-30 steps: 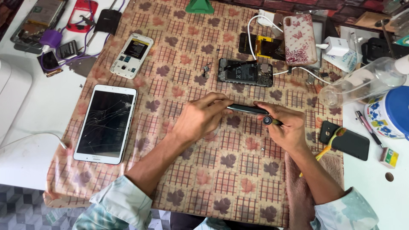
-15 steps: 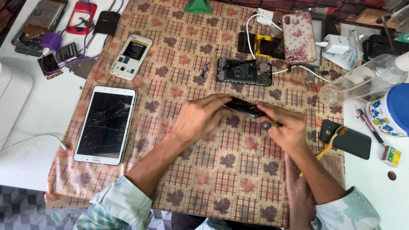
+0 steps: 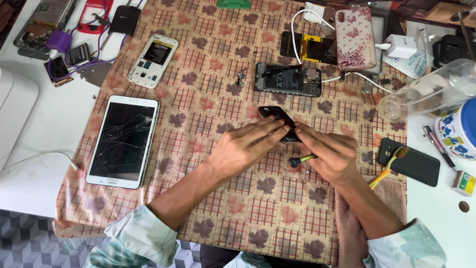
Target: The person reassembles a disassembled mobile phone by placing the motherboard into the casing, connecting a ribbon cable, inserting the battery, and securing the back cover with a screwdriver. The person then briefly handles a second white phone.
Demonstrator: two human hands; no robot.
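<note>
Both hands meet over the middle of a patterned tablecloth (image 3: 218,208). My left hand (image 3: 245,146) pinches a small black phone part (image 3: 275,117) that tilts up off the cloth. My right hand (image 3: 331,155) also grips that part at its near end and holds a small screwdriver (image 3: 300,160) with a green shaft and dark round cap pointing left. An opened phone (image 3: 288,79) showing its battery and board lies just beyond the hands.
A white tablet (image 3: 124,141) with a cracked screen lies at left, a white phone without its back (image 3: 152,60) above it. A floral phone case (image 3: 354,38), charger (image 3: 399,45), clear plastic jar (image 3: 434,92), black phone (image 3: 409,162) and loose parts lie around.
The black part has been turned from lying flat and sideways to tilting up and away. Both hands shifted slightly with it; the screwdriver stays in my right hand.
</note>
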